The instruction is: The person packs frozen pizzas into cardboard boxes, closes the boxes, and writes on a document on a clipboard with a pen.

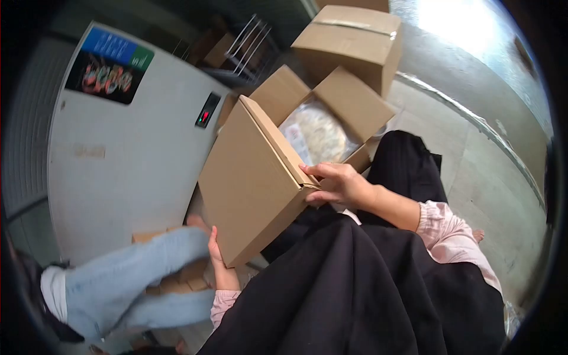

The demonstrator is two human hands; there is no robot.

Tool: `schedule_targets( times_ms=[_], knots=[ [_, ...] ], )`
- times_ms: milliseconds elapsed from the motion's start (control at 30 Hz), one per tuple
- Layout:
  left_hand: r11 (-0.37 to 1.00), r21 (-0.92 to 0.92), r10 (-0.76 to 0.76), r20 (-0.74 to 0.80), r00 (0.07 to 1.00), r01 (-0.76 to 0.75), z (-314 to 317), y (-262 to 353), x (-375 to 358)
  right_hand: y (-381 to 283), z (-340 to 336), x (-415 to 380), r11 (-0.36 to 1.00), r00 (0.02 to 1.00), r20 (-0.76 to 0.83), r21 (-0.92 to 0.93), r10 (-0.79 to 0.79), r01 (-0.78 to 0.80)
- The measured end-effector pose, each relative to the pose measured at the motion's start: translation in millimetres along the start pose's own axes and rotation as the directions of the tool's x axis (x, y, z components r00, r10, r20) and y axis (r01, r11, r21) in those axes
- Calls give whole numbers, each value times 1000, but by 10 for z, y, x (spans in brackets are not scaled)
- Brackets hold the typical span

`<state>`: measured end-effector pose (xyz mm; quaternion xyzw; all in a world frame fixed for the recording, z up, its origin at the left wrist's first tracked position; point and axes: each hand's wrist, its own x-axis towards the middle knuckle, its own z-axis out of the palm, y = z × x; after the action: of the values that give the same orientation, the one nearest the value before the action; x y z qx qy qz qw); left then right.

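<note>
A flat brown cardboard box (248, 183) is held up and tilted between my two hands, its lid edge toward the upper right. My right hand (340, 184) grips its right corner, thumb and fingers pinched around the lid edge. At the lower corner, my left hand (218, 248) supports the box, with its thumb along the side and the other fingers hidden behind. Just beyond stands an open carton (354, 100) with its flaps raised. Inside it lies a round, pale, flat item (322, 133) in clear plastic wrap.
A large taped carton (349, 41) stands behind the open one. On the left is a white appliance (130, 154) with a small red display and a poster. A wire rack (248, 50) is at the back. Another person in light blue jeans (130, 272) is close at lower left.
</note>
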<state>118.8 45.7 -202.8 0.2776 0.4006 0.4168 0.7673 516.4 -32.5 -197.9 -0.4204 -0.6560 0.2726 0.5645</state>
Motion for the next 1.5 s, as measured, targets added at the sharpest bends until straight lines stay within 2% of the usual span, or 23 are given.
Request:
schedule_targets(
  times_ms=[67, 100, 167, 267, 400, 467, 600, 733, 767, 800, 833, 900, 933, 1000, 1067, 1100, 1167, 1233, 1300, 1367, 1433, 1467, 1500],
  knots=[
    [999, -44, -27, 15, 1000, 28, -316, -100, -278, 30, 141, 7, 992, 988, 140, 117, -63, 46],
    [994, -83, -61, 74, 995, 67, -454, -167, -385, -40, 114, -26, 974, 952, 297, 185, 71, -130],
    [991, -109, -77, 36, 996, 81, -653, -302, -580, -134, 165, -18, 966, 873, 475, 154, 111, -207],
    [984, -131, -121, 25, 992, 124, -815, -464, -624, -114, 197, -82, 969, 827, 558, 162, 66, -187],
    [977, -143, -154, 49, 987, 159, -888, -597, -521, -177, 182, -120, 980, 819, 560, 58, 125, -189],
    [980, -131, -142, 65, 988, 150, -899, -543, -442, -201, 229, -166, 973, 856, 509, 136, 92, -186],
    [986, -118, -108, 89, 990, 119, -877, -464, -354, -233, 260, -281, 983, 855, 510, 90, 91, -159],
    [990, -67, -119, 27, 993, 120, -823, -507, -398, -209, 261, -348, 969, 814, 555, 54, 171, -240],
    [992, -48, -120, -24, 993, 118, -826, -513, -395, -153, 296, -370, 982, 859, 501, 84, 104, -168],
    [994, -66, -93, -24, 995, 92, -879, -533, -391, -160, 290, -393, 967, 837, 511, 43, 195, -252],
    [990, -87, -112, -28, 993, 109, -958, -567, -377, -189, 276, -394, 944, 808, 517, -2, 283, -330],
    [987, -127, -98, -22, 995, 94, -1068, -637, -406, -155, 236, -430, 854, 745, 539, 86, 393, -513],
    [992, -99, -85, -48, 995, 80, -1097, -689, -424, 44, 287, -543, 774, 802, 472, 323, 367, -544],
    [999, -28, -45, -140, 989, 42, -1265, -867, -389, 60, 222, -470, 527, 649, 453, 379, 611, -761],
    [981, 169, 124, -168, 978, -96, -1173, -990, -445, 48, 258, -328, 259, 492, 402, 509, 772, -821],
    [981, 171, 119, -137, 983, -95, -1145, -1043, -489, 52, 402, -263, 275, 504, 373, 519, 779, -809],
    [999, 25, 37, -168, 985, -33, -1107, -1175, -602, 201, 704, -198, 586, 591, 198, 88, 782, -806],
    [994, -106, -50, -188, 981, 31, -1134, -1212, -644, 191, 768, -204, 585, 625, 225, 222, 747, -780],
    [968, -227, -159, -208, 965, 110, -1204, -1137, -649, 108, 793, -206, 636, 629, 204, 34, 750, -771],
    [979, -152, -164, -203, 965, 134, -1371, -896, -632, 132, 815, -131, 660, 648, 178, -10, 741, -751],
    [988, -55, -152, -221, 963, 143, -1496, -650, -668, -115, 723, 121, 496, 407, 300, -348, 863, -795],
    [989, -14, -147, -229, 962, 148, -1544, -560, -694, -133, 736, 153, 526, 457, 261, -465, 850, -712],
    [988, 20, -142, -237, 961, 151, -1575, -492, -719, -201, 731, 216, 512, 448, 250, -445, 859, -735]
  ],
)
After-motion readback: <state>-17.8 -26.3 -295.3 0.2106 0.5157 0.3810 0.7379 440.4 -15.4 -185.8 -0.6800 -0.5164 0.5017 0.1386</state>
